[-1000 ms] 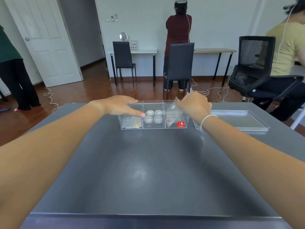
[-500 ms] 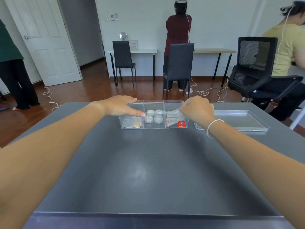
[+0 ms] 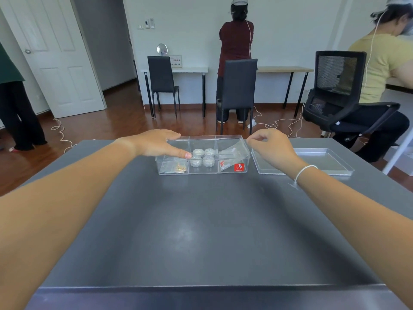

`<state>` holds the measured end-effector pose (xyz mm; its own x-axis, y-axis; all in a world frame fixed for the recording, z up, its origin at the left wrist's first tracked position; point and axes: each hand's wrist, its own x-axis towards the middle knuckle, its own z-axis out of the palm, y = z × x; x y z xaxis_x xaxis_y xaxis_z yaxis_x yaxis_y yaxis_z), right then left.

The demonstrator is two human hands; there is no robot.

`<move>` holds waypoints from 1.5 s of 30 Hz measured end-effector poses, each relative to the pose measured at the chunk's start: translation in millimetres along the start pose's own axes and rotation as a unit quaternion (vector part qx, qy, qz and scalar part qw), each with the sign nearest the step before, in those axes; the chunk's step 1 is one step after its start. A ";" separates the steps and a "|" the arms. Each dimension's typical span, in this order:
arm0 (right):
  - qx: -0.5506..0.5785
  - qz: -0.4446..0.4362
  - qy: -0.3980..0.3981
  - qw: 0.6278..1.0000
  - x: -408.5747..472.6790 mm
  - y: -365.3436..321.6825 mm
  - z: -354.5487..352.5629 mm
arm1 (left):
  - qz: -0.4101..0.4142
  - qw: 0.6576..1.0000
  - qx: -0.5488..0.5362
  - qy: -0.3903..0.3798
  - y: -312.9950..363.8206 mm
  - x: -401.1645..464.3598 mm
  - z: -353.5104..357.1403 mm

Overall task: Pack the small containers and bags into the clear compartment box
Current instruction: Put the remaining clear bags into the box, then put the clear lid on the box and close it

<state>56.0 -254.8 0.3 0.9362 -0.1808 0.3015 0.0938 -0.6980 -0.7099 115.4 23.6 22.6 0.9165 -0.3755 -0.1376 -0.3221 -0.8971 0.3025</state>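
- A clear compartment box (image 3: pixel 202 168) sits on a dark grey table (image 3: pixel 201 231), toward its far edge, with three sections side by side.
- The left section holds a small clear bag (image 3: pixel 176 168) with something gold-coloured inside.
- The middle section holds four small round containers (image 3: pixel 202 157) with pale lids, set two by two and touching.
- The right section holds a larger clear bag (image 3: pixel 230 154) with red print, lying tilted against the back wall; a red sticker (image 3: pixel 239 167) is on the box's front wall below it.
- The left hand (image 3: pixel 156 143) lies over the box's left end, fingers straight and together across the back rim, thumb stretched along the front rim toward the middle section. It covers part of the left section.
- The right hand (image 3: pixel 267 145) hovers just beside the box's right end, above the table, fingers loosely curled with thumb and forefinger tips close together. It holds nothing that can be seen.
- A white band (image 3: pixel 304 172) circles the right wrist.
- A clear lid (image 3: pixel 330 162) lies flat on the table just to the right of the box, partly hidden by the right hand and forearm.
- Both forearms reach in from the near corners, leaving the table between them bare.
- Beyond the table is a wooden floor with white cables (image 3: pixel 279 123) trailing across it.
- Two black chairs (image 3: pixel 237 90) stand at desks against the far wall, and a black mesh office chair (image 3: pixel 339 86) stands at right.
- One person (image 3: pixel 235 43) stands facing the wall, another (image 3: pixel 380 63) sits at right, and a third is partly visible at the left edge by a white door (image 3: pixel 55 57).
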 end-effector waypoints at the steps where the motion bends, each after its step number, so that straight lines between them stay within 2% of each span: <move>1: -0.008 -0.006 0.008 1.000 -1.5 3.9 -5.5 | 0.005 1.000 -0.003 0.004 0.4 -0.5 -0.2; 7: -0.043 -0.016 0.060 0.997 -13.9 34.1 -38.8 | 0.063 0.994 -0.053 0.077 24.4 -4.7 -1.8; 14: -0.109 0.016 0.086 0.990 -37.0 73.3 -71.6 | 0.181 0.975 -0.042 0.124 102.3 -5.9 11.4; 22: -0.148 0.046 0.089 0.984 -64.6 108.2 -102.9 | 0.257 0.943 0.147 0.151 175.6 3.1 56.8; 25: -0.163 0.044 0.072 0.983 -71.5 118.4 -109.3 | 0.257 0.928 0.221 0.155 185.8 7.7 70.8; 30: -0.199 0.057 0.056 0.977 -75.8 127.7 -115.2 | 0.201 0.923 0.308 0.113 189.6 9.6 85.3; 45: -0.220 0.087 0.066 0.969 -77.0 124.4 -115.2 | 0.200 0.943 0.205 0.168 190.6 5.5 97.4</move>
<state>-43.4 -407.5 -37.9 0.8702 -0.3900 0.3011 -0.2432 -0.8715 -0.4259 36.0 -172.1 -12.4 0.7040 -0.6695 0.2370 -0.6593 -0.7401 -0.1327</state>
